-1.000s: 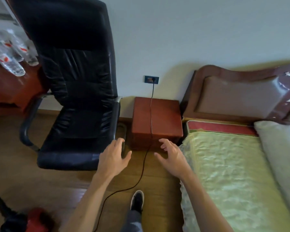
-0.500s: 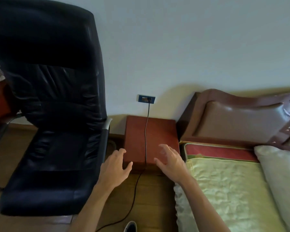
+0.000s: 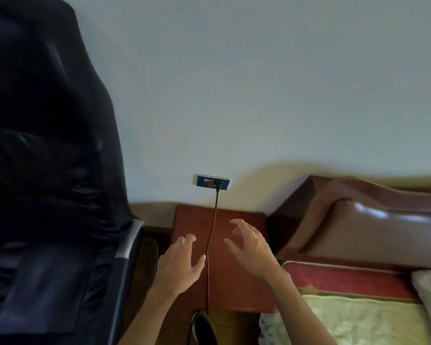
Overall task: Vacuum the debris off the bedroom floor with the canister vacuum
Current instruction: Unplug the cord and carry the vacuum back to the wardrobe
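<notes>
From the head camera, a red-brown nightstand stands against the pale wall, and everything gathers around it. Just above its back edge a blue socket sits in the wall with a black plug in it. From the plug a thin black cord drops straight down, crosses the middle of the nightstand's top and runs off its front edge toward the floor. The cord is the only part of the vacuum in the picture; where the canister stands cannot be told. The left hand is over the left half of the nightstand's top, fingers loosely spread and thumb out near the cord, gripping nothing. The right hand is over the right half on the other side of the cord, fingers spread and slightly bent, also holding nothing. Whether either hand touches the wood cannot be told. A black leather chair stands to the left of the nightstand. To its right are a brown padded headboard and a bed with a pale green cover. Below its front edge a dark shoe shows.
</notes>
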